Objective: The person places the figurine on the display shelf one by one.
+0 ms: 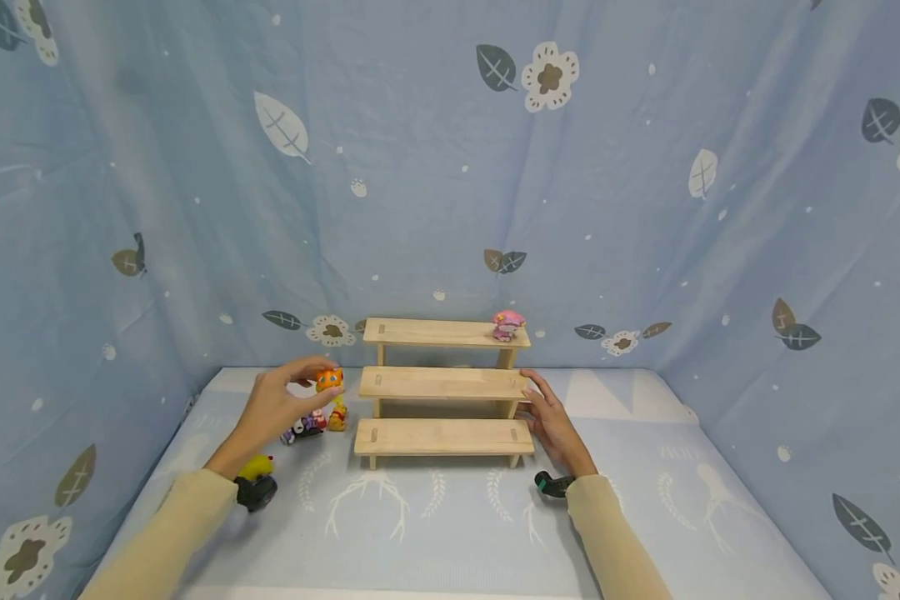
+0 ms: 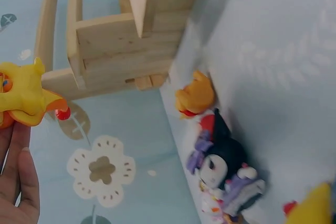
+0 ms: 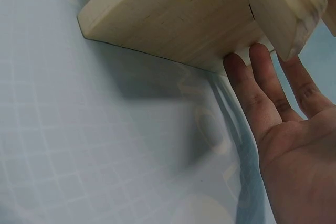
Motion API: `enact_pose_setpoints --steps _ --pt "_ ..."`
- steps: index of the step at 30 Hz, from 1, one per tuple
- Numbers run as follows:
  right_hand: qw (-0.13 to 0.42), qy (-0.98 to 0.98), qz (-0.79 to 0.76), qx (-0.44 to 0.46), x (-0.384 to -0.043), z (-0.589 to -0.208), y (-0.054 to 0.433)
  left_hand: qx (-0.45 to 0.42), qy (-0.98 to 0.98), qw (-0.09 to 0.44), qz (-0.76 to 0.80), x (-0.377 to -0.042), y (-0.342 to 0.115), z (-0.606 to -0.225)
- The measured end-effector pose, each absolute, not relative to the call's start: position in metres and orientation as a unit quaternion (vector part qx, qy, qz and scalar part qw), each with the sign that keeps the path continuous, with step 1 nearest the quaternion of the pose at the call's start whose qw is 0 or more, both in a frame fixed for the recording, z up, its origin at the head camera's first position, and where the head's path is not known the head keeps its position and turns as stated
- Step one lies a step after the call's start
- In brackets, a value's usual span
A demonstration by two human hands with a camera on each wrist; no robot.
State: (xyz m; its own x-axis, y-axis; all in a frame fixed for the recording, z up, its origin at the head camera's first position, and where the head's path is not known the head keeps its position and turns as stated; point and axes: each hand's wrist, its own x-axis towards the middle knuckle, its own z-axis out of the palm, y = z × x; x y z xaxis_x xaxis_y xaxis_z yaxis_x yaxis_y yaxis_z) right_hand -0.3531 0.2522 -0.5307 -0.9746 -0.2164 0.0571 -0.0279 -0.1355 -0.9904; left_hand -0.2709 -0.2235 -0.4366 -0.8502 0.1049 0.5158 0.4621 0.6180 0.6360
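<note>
My left hand (image 1: 285,396) pinches an orange and yellow cat-like figurine (image 1: 329,380) between thumb and fingers, held up left of the three-step wooden shelf (image 1: 444,437). In the left wrist view the raised figurine (image 2: 23,95) shows a yellow body and a red ball beside it. Extended fingers of my right hand (image 1: 555,425) touch the right side of the shelf near its middle step; the right wrist view shows fingertips (image 3: 236,64) at the wooden side panel (image 3: 168,19). On the top step, at the right end, stands a pink-hooded figurine (image 1: 507,326).
Below the left hand, a yellow-orange bear figurine (image 1: 337,417) and a black and purple figurine (image 2: 223,161) are on the table (image 1: 450,542). Closer to me is a yellow figure (image 1: 255,467), partly behind the left wrist. A patterned blue curtain (image 1: 420,167) hangs behind and at both sides.
</note>
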Motion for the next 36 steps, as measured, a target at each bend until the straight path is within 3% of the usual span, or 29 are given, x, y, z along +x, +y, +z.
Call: enact_pose_setpoints --steps 23,36 --pt "0.061 0.651 -0.750 -0.097 -0.354 -0.529 0.251 -0.245 -0.830 0.262 -0.428 -0.306 -0.179 -0.407" --pt "0.060 0.652 -0.749 -0.097 -0.355 -0.533 0.252 -0.254 -0.814 0.239 -0.465 -0.326 -0.139 -0.388"
